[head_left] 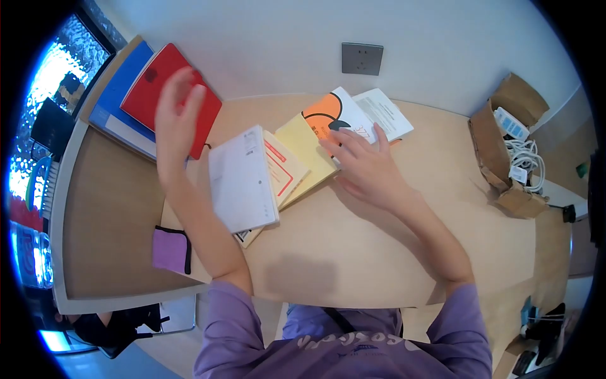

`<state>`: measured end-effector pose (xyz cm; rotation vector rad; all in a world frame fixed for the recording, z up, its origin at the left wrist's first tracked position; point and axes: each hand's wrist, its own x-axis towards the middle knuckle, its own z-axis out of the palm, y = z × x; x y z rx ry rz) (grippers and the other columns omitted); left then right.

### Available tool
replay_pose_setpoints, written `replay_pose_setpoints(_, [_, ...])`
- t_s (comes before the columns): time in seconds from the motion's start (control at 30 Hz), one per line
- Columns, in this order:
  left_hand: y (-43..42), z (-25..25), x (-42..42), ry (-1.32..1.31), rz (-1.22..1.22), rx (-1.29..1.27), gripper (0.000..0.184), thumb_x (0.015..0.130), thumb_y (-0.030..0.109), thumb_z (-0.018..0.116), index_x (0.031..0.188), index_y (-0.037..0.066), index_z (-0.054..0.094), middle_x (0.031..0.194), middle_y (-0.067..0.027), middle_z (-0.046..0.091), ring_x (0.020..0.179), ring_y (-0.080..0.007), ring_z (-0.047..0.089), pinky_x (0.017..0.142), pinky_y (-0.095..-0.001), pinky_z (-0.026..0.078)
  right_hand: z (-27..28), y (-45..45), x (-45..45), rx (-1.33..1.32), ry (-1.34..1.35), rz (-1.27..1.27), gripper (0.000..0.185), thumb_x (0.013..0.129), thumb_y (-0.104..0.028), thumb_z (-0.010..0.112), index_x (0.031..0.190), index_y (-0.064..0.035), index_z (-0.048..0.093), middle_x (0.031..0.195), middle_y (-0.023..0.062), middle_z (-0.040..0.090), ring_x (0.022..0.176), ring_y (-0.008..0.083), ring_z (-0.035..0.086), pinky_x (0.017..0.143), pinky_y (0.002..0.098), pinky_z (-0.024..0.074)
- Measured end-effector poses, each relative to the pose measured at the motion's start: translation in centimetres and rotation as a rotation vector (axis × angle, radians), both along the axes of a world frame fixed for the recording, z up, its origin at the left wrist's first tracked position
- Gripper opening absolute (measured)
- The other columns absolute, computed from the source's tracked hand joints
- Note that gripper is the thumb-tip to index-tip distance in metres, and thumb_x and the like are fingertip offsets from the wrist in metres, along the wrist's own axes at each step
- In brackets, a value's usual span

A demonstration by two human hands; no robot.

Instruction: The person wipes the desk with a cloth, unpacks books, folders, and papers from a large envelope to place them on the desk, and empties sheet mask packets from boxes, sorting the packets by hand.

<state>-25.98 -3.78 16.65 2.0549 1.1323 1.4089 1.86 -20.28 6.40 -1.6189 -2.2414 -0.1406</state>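
Note:
My left hand (177,120) is raised in front of a red notebook (205,120), thumb apart from its slightly blurred fingers and nothing in it. Behind the notebook is a blue folder (129,79), both against the left side panel. My right hand (369,164), fingers spread, is over a fanned row of books; whether it touches them I cannot tell. The row holds a white book (240,180), a cream booklet with red print (284,164), a yellow book (309,148), a book with an orange picture (325,112) and a white printed booklet (385,114).
A purple cloth (170,249) with a dark edge lies at the desk's left. On the right stands an open cardboard box (486,151) with a white power strip (511,124) and coiled white cable (525,159). A grey socket plate (362,59) is on the wall.

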Motion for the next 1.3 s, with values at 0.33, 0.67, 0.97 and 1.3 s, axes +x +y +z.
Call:
replay_pose_setpoints(0.33, [-12.4,5.3,1.3,0.702,-0.920,-0.010,0.067,0.082,0.028,0.076,0.140,0.005,0.051,0.137,-0.0154,0.055,0.124,-0.0332,0.054,0.101,-0.0408,0.044,-0.8,-0.9,-1.5,0.074,0.091,0.177,0.051,0.089,-0.019,0.066,0.137,-0.0182,0.050,0.140,0.0106,0.049,0.136,0.0245,0.042,0.113,0.0565,0.0258])
replay_pose_setpoints(0.67, [-14.9,-12.6,-4.0,0.857,-0.007,-0.056,0.095,0.073,0.026,0.078,0.152,0.005,0.029,0.153,-0.0295,0.027,0.138,-0.0505,0.029,0.115,-0.0503,0.027,-4.1,-0.3,-2.9,0.270,0.070,0.117,0.047,0.089,-0.028,0.065,0.134,-0.0250,0.053,0.137,0.0134,0.051,0.134,0.0291,0.044,0.112,0.0542,0.0264])
replay_pose_setpoints(0.97, [-15.5,-7.1,-6.8,0.391,0.154,-0.248,0.037,0.083,0.013,0.073,0.118,0.005,0.068,0.113,-0.0138,0.070,0.101,-0.0210,0.068,0.087,-0.0319,0.052,-5.4,0.0,-2.9,0.316,0.151,0.128,0.050,0.089,-0.030,0.066,0.137,-0.0288,0.051,0.139,0.0119,0.051,0.135,0.0289,0.043,0.112,0.0523,0.0269])
replay_pose_setpoints(1.3, [-1.0,-0.6,-6.8,0.638,0.318,0.253,0.039,0.089,0.028,0.071,0.119,0.004,0.061,0.098,-0.0122,0.072,0.087,-0.0303,0.069,0.077,-0.0369,0.052,-5.6,-0.2,-2.8,0.307,0.175,0.140,0.053,0.088,-0.028,0.068,0.138,-0.0289,0.051,0.141,0.0109,0.050,0.137,0.0282,0.040,0.113,0.0507,0.0262])
